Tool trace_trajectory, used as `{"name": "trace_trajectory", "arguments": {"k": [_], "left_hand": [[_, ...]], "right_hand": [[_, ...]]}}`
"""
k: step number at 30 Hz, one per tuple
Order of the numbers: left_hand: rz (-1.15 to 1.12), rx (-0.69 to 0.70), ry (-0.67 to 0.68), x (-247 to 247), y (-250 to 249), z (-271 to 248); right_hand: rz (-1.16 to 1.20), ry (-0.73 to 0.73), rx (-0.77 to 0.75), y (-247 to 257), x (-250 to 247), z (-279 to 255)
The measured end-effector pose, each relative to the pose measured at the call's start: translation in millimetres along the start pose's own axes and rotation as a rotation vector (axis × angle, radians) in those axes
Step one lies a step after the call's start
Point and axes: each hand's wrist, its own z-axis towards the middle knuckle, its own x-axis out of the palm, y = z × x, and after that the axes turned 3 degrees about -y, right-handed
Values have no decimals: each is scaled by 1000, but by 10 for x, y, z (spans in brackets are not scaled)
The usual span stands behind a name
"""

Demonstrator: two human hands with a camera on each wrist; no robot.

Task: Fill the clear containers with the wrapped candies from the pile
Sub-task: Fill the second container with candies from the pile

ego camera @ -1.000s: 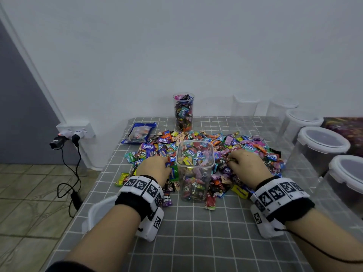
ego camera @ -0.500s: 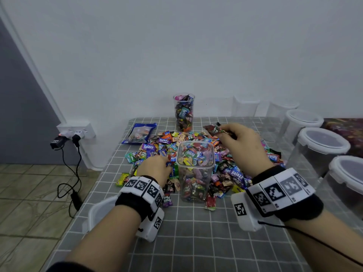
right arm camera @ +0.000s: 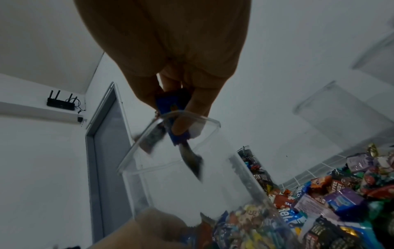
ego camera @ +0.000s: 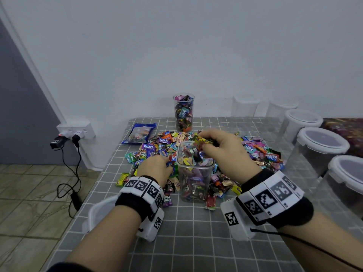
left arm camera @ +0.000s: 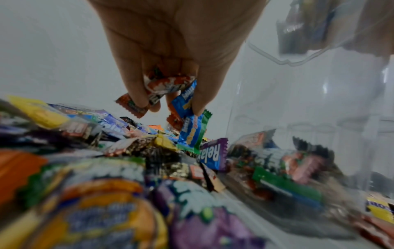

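Your right hand (ego camera: 225, 152) has moved from the pile (ego camera: 255, 152) to over the square clear container (ego camera: 194, 185), fingers pinching wrapped candies (right arm camera: 170, 107), one dropping in. Your left hand (ego camera: 155, 167) stays pinching pile candies (left arm camera: 168, 86) beside it.

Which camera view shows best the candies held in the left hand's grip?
The left wrist view: the left hand pinches orange and blue wrapped candies just above the pile. In the head view the hand's back hides them. The right wrist view shows only a blurred bit of that hand.
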Motion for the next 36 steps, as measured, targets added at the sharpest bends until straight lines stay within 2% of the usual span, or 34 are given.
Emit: {"name": "trace_trajectory", "arguments": {"k": [6,16,21,22,25,27,32,36], "left_hand": [[-5,1,-6,-1,2,5],[-27,-1,-31,9,-4,5],[-131,-18,-94,-41,20,-44],[-161,-26,-116,-73,29,-57],[-228,-41,-164,-220,32,-93],[-267,-38,-213,-352,17,-104],[-318,7,-312,-685,-63,-94],[-397,61,-312,-869,-165,-98]], "right_hand": [[37,-6,1,-2,25,-17],[116,28,-111,-54,-5,-116],[207,-213,-45,-194,43,-180],[194,-192,-13,-248,53,-192],[198,-11,113,-378,92,-240],[237,71,137,-400,139,-260],[323,112,154,-460,227,-245],[303,126,140,-480,217,-223]]}}
